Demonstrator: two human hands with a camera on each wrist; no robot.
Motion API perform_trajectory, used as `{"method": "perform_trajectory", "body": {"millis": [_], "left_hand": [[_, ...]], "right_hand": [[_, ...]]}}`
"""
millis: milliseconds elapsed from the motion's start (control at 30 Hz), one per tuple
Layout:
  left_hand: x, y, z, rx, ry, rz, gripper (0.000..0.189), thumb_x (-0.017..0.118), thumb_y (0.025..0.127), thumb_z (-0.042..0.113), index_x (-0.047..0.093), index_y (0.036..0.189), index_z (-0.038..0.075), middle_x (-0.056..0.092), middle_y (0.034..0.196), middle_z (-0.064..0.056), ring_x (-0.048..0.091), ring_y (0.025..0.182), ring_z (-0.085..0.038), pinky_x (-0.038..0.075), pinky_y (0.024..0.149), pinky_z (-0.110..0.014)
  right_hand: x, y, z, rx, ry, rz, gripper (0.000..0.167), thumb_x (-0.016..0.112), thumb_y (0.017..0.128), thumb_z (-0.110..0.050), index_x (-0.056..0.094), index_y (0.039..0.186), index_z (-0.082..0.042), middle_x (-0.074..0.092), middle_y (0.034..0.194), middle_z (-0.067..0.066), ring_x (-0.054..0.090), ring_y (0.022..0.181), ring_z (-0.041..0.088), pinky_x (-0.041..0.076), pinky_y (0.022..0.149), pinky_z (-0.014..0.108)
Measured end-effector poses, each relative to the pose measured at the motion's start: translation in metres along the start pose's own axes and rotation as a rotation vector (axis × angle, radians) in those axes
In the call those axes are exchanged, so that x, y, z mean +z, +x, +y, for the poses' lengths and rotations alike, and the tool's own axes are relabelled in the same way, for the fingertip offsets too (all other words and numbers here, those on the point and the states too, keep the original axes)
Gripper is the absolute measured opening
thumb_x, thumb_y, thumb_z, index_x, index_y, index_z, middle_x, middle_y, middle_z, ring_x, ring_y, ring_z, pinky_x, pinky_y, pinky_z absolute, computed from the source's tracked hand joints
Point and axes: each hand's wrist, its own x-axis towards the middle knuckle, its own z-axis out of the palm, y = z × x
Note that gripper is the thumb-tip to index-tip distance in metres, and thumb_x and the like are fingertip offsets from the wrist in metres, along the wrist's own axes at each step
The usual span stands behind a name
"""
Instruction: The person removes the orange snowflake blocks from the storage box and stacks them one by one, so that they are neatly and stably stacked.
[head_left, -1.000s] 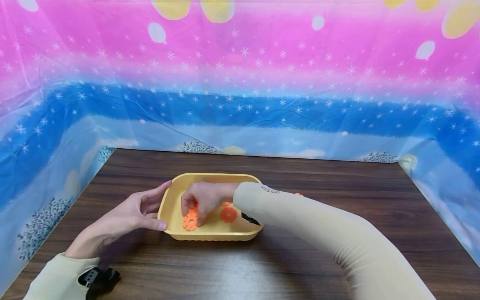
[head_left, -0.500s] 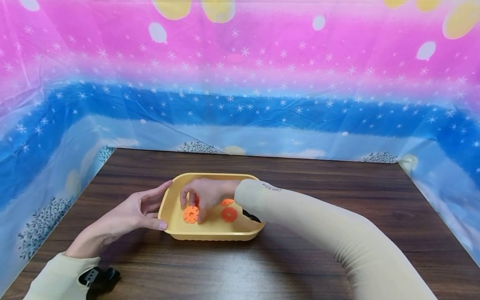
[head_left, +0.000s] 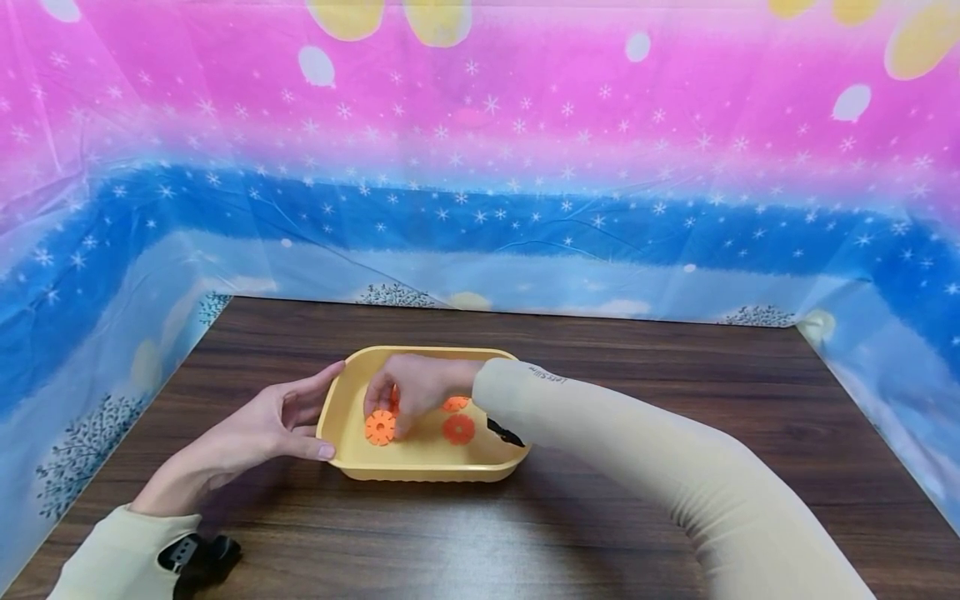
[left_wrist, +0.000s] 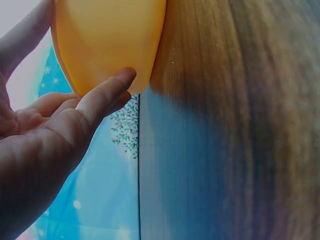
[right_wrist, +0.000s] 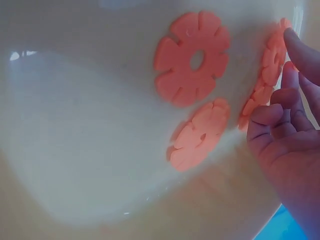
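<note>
A yellow plastic tray [head_left: 423,474] stands on the table. My left hand [head_left: 258,421] grips its left end, thumb at the front corner and forefinger at the back corner; in the left wrist view, the fingers [left_wrist: 102,95] lie against the tray's outer wall [left_wrist: 107,35]. My right hand [head_left: 420,385] reaches inside and pinches an orange notched building disc [head_left: 372,434]. The right wrist view has this disc [right_wrist: 270,67] overlapping another orange piece [right_wrist: 257,97] beside the fingertips. Two more orange discs lie apart: a flat one [head_left: 450,431] and one behind it [head_left: 455,403].
The dark wood-grain table [head_left: 480,542] extends around the tray. A pink and blue patterned cloth [head_left: 480,167] hangs along its back and sides. My right forearm in a cream sleeve [head_left: 615,425] crosses over the tray's right end.
My right hand has risen slightly, and the orange disc at its fingertips has shifted away from the tray's front wall. The left hand and the tray stay in place.
</note>
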Motion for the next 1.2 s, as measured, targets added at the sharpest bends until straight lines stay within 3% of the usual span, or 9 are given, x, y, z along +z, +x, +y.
{"method": "perform_trajectory", "body": {"millis": [400, 867, 1200], "left_hand": [[0.001, 0.0, 0.004, 0.008, -0.003, -0.01, 0.108, 0.081, 0.09, -0.003, 0.008, 0.169, 0.006, 0.008, 0.174, -0.023, 0.024, 0.152, -0.046, 0.051, 0.105, -0.036], [0.001, 0.0, 0.003, -0.015, -0.014, 0.003, 0.11, 0.082, 0.089, -0.003, 0.007, 0.169, 0.005, 0.008, 0.173, -0.024, 0.03, 0.149, -0.049, 0.054, 0.102, -0.038], [0.002, -0.001, 0.003, -0.018, -0.031, 0.005, 0.108, 0.08, 0.09, -0.004, 0.007, 0.17, 0.006, 0.01, 0.173, -0.024, 0.029, 0.149, -0.049, 0.054, 0.101, -0.039]], "right_hand": [[-0.008, -0.003, 0.004, 0.044, 0.145, 0.016, 0.039, 0.084, 0.086, 0.004, 0.076, 0.124, -0.001, 0.073, 0.099, -0.002, 0.062, 0.095, 0.012, 0.051, 0.083, 0.018], [-0.022, -0.014, -0.004, 0.038, 0.188, 0.02, 0.039, 0.086, 0.086, 0.0, 0.077, 0.124, -0.003, 0.071, 0.095, 0.0, 0.06, 0.094, 0.018, 0.05, 0.075, 0.021], [-0.031, -0.032, -0.005, 0.041, 0.175, 0.086, 0.04, 0.086, 0.087, -0.003, 0.076, 0.125, -0.002, 0.069, 0.097, 0.002, 0.055, 0.078, 0.018, 0.046, 0.067, 0.022]]}}
